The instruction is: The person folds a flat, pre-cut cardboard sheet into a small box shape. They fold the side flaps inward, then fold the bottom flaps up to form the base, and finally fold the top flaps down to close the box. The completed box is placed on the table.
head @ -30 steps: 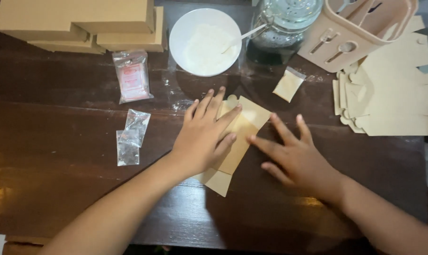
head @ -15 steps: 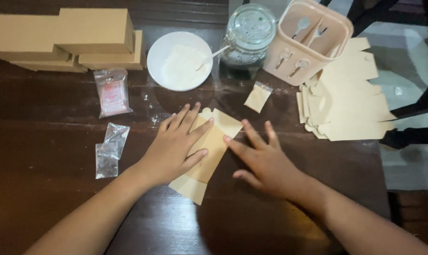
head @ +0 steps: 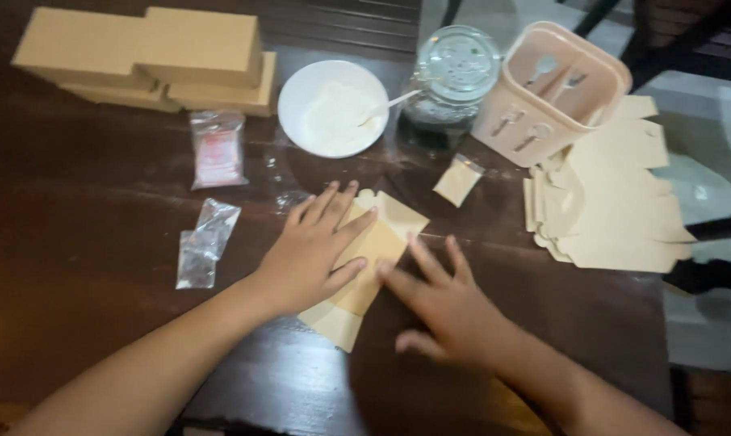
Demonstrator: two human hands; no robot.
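A flat tan cardboard box blank (head: 381,234) lies on the dark wooden table (head: 99,266). My left hand (head: 313,254) presses flat on its left half, fingers spread. My right hand (head: 442,303) rests just to the right of the blank, fingertips touching its right edge. Neither hand grips anything.
Folded tan boxes (head: 151,56) are stacked at the back left. A white plate of powder with a spoon (head: 333,109), a glass jar (head: 450,81) and a beige cutlery holder (head: 547,93) stand behind. Flat blanks (head: 611,202) lie at the right. Small plastic packets (head: 216,149) (head: 204,242) (head: 458,179) lie around.
The view has shifted and my hands sit lower and further right in the picture. Both hands stay pressed on and beside the blank; the right hand has slid slightly off it.
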